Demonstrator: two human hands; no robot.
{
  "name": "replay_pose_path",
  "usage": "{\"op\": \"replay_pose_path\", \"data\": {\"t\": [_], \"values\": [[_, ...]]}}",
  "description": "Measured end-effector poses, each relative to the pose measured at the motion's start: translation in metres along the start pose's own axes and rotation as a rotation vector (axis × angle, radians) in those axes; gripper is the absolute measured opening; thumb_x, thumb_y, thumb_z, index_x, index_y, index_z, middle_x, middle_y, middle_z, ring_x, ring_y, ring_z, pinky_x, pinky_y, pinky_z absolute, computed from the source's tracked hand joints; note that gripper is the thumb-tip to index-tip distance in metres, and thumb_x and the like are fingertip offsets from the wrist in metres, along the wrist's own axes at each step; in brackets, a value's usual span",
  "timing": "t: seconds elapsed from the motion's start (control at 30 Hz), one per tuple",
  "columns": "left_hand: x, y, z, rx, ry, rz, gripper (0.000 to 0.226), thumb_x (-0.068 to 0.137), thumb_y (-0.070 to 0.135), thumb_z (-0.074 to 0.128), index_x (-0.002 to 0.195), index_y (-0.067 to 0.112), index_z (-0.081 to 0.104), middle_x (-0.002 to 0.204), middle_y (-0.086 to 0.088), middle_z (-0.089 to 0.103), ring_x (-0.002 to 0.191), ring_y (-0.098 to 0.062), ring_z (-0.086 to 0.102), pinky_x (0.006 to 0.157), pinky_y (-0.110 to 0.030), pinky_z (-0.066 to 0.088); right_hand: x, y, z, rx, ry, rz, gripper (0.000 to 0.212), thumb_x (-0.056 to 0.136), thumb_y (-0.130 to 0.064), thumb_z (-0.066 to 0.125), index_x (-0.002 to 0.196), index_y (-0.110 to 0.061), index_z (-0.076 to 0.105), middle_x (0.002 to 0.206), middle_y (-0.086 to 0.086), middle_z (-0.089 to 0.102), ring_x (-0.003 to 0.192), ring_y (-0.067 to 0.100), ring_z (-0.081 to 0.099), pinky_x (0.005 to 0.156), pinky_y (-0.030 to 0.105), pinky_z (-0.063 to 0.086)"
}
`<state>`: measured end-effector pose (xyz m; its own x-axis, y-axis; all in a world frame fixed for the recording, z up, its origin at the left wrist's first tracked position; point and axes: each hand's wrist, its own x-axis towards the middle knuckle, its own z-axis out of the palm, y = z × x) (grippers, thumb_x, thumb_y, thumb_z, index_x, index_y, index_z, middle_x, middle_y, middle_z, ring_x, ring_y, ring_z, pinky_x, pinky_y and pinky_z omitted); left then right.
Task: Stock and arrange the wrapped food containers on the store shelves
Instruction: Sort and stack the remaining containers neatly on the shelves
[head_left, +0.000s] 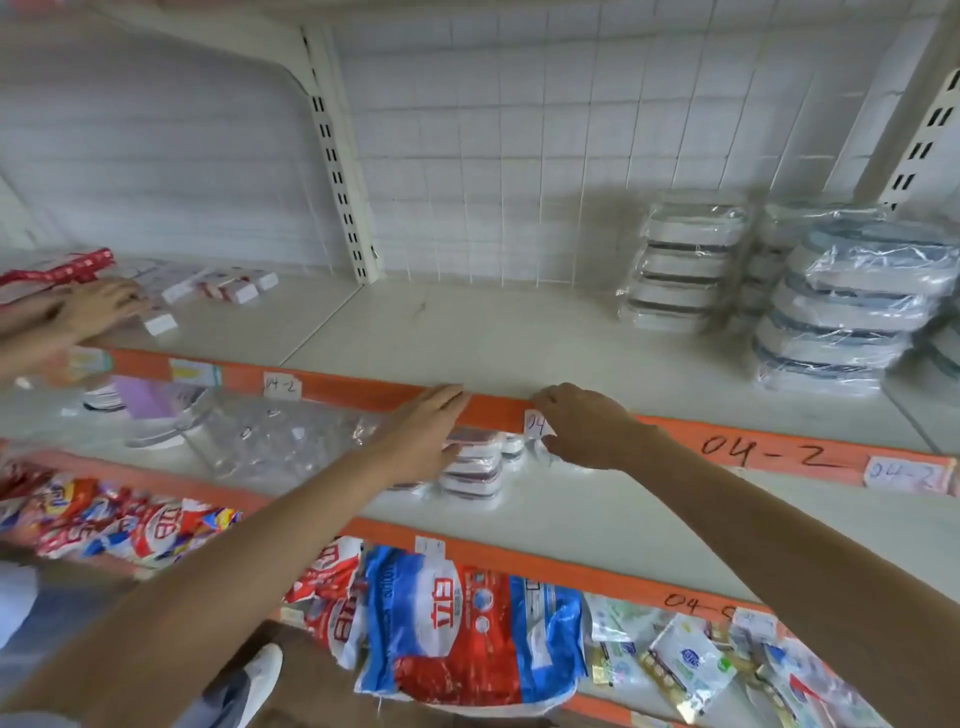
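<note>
Against white wire shelving, a stocker's left hand (426, 431) and right hand (582, 431) reach, fingers loose and empty, for slippery, light wrapped containers (472, 467) at six o'clock, best gripped by the stack's sides.

A single head-worn wide-angle camera looked forward and down, close to the orange-edged store shelves (363, 391), with the wearer's outstretched forearms reaching in from the lower frame.

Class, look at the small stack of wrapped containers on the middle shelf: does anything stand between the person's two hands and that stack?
Yes. The orange front rail of the upper shelf crosses in front of the small stack. The left hand and right hand lie at that rail, above the stack, and must dip beneath it.
</note>
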<state>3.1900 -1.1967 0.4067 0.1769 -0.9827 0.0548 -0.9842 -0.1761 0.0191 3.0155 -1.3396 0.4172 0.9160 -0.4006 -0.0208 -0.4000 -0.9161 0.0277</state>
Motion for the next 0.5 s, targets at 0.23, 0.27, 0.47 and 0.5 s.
{"op": "replay_pose_path", "data": {"t": [0.23, 0.27, 0.47, 0.5], "values": [[-0.085, 0.015, 0.041, -0.080, -0.067, -0.019, 0.054, 0.094, 0.027, 0.048, 0.143, 0.008, 0.035, 0.150, -0.006, 0.032, 0.136, -0.019, 0.032, 0.109, -0.030, 0.030, -0.065, -0.048, 0.035, -0.044, 0.017, 0.028, 0.058, 0.092, -0.026, 0.048, 0.145, -0.014, 0.028, 0.155, 0.003, 0.018, 0.142, 0.019, 0.018, 0.109, 0.035, 0.024], [-0.093, 0.020, 0.046, -0.097, -0.084, -0.020, 0.053, 0.094, 0.027, 0.048, 0.143, 0.008, 0.036, 0.148, -0.006, 0.033, 0.135, -0.020, 0.034, 0.108, -0.032, 0.032, -0.075, -0.052, 0.041, -0.047, -0.021, 0.023, 0.058, 0.092, -0.027, 0.047, 0.146, -0.015, 0.027, 0.156, 0.002, 0.018, 0.141, 0.018, 0.018, 0.109, 0.035, 0.025], [-0.104, 0.039, 0.058, -0.168, -0.066, -0.019, 0.050, 0.094, 0.026, 0.050, 0.141, 0.010, 0.039, 0.143, -0.004, 0.040, 0.130, -0.019, 0.039, 0.104, -0.030, 0.035, -0.101, -0.051, 0.064, -0.047, -0.168, 0.072, 0.061, 0.094, -0.029, 0.047, 0.148, -0.014, 0.021, 0.155, 0.002, 0.017, 0.141, 0.018, 0.016, 0.109, 0.036, 0.027], [-0.102, 0.041, 0.059, -0.167, -0.057, -0.028, 0.049, 0.094, 0.026, 0.049, 0.140, 0.009, 0.040, 0.142, -0.005, 0.041, 0.129, -0.019, 0.040, 0.103, -0.030, 0.035, -0.101, -0.048, 0.066, -0.038, -0.174, 0.083, 0.062, 0.094, -0.029, 0.047, 0.148, -0.013, 0.021, 0.155, 0.002, 0.017, 0.141, 0.018, 0.016, 0.109, 0.037, 0.027]]}}
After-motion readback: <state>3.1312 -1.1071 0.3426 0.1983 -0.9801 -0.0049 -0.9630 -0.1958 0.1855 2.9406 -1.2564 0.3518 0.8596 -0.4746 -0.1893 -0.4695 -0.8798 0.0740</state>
